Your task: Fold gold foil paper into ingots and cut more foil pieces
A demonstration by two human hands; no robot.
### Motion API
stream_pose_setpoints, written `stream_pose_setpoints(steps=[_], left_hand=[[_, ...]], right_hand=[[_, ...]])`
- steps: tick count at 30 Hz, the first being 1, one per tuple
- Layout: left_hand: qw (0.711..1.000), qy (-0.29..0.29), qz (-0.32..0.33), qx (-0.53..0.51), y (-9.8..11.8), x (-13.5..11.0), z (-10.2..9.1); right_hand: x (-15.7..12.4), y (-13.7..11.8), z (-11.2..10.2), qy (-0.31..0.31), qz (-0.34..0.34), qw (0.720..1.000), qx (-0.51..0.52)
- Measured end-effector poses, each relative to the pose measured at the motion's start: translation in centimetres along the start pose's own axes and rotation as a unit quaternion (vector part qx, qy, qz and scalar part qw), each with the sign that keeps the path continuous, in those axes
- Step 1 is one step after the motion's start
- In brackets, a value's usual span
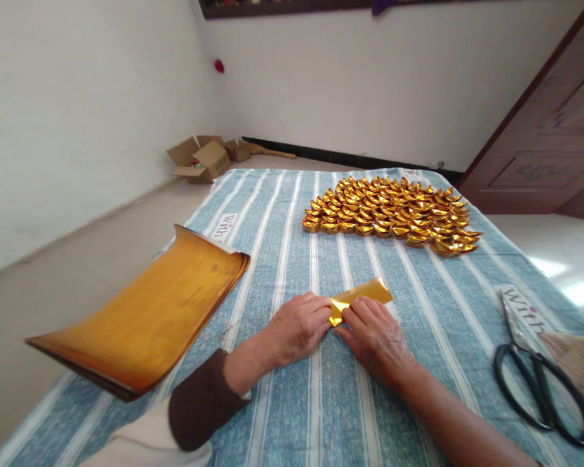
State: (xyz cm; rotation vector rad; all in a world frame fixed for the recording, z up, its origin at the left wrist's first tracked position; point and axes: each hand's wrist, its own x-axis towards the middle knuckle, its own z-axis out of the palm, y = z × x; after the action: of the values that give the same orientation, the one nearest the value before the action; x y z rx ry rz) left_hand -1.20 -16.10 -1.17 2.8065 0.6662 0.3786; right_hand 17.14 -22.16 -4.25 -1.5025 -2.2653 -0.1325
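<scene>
A partly folded piece of gold foil paper [366, 293] lies near the middle of the table, its right end sticking out past my fingers. My left hand [302, 324] grips its left end, fingers closed and the fingertips partly hidden. On the near edge of the same paper, my right hand [377, 334] has its fingers bent and pressed down, the thumb close to the left hand. Behind the hands stand rows of folded gold paper ingots [389, 211]. A stack of gold foil sheets [146, 311] lies to the left, its ends curling up.
Black-handled scissors [540, 383] rest at the right edge of the table, beside a beige cloth [574, 363]. A striped blue and white tablecloth [267, 253] covers the table. Open cardboard boxes [209, 159] sit on the floor by the far wall. A brown door [545, 130] is at right.
</scene>
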Motion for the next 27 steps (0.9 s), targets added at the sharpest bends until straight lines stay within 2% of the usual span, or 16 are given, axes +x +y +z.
stream_pose_setpoints(steps=[5,11,14,21,27], left_hand=[[1.000,0.015,-0.001,0.025,0.0,0.1,0.4],[0.999,0.037,-0.003,0.024,0.3,-0.4,0.7],[0.999,0.031,0.007,0.025,0.3,-0.4,0.5],[0.997,0.022,0.017,0.074,-0.1,-0.4,1.3],[0.993,0.025,0.031,0.109,-0.2,-0.2,1.7]], right_hand=[[0.1,-0.2,0.2,0.011,-0.002,1.000,-0.024],[-0.2,-0.1,0.5,0.029,-0.048,0.996,-0.063],[-0.3,0.0,0.6,0.036,-0.064,0.995,-0.069],[-0.4,0.0,0.6,0.054,-0.054,0.996,-0.040],[-0.3,-0.2,0.6,0.034,-0.043,0.998,-0.022]])
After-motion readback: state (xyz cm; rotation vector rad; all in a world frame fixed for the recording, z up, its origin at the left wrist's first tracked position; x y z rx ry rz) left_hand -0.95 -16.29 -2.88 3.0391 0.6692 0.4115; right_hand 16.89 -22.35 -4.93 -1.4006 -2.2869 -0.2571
